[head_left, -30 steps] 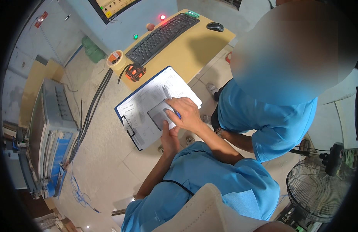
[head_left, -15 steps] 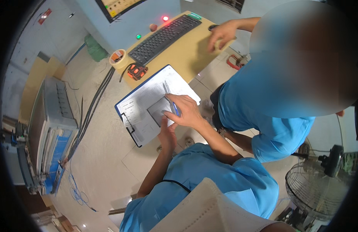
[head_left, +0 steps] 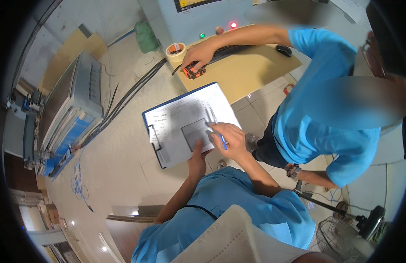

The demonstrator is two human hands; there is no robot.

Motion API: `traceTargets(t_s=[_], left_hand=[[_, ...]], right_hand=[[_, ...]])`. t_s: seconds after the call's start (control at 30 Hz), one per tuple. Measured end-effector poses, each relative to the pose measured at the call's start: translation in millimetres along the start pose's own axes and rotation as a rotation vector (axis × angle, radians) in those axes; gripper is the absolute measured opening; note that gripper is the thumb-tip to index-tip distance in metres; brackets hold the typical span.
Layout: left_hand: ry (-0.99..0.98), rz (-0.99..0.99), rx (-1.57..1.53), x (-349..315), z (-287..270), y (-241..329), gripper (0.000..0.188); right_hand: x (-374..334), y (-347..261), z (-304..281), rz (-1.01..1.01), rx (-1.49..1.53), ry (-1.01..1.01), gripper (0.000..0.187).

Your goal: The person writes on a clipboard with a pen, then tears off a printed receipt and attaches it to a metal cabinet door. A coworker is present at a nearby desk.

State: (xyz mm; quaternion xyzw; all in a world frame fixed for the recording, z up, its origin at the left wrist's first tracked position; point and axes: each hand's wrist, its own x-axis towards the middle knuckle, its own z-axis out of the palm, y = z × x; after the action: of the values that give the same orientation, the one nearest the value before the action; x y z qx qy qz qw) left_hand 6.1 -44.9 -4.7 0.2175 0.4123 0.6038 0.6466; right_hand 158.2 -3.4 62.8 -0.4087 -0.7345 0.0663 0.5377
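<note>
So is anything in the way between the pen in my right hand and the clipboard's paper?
Nothing visible stands between your pen and the paper; the co-worker's hand is beyond the clipboard, at the tape measure.

The tape roll [head_left: 176,57] and tape measure [head_left: 194,73] sit along the table's [head_left: 246,72] left edge, the mouse [head_left: 283,51] toward its right. The clipboard [head_left: 181,98] is in front.

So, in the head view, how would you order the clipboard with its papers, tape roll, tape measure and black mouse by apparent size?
1. Clipboard with its papers: plainly largest.
2. Tape roll and tape measure: too alike to rank, as the tape measure is partly hidden.
3. Black mouse: smallest.
</note>
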Motion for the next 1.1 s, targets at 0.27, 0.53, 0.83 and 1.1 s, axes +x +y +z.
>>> traceTargets(t_s=[0.27,0.53,0.83,1.1], left_hand=[[-0.010,0.050,0.049,15,-87,-6,0.043],[0.176,-0.092,0.018,-87,-203,-16,0.041],[0.361,-0.391,-0.262,-142,-283,-131,0.032],[0.606,-0.351,-0.381,-239,-292,-197,0.027]], right_hand=[[-16,9,33,0.075,0.031,0.062,0.021],[-110,-111,33,0.342,-0.024,-0.150,0.019],[-265,-88,5,0.735,-0.105,-0.835,0.036],[-417,-66,-64,0.845,-0.208,-1.124,0.041]])
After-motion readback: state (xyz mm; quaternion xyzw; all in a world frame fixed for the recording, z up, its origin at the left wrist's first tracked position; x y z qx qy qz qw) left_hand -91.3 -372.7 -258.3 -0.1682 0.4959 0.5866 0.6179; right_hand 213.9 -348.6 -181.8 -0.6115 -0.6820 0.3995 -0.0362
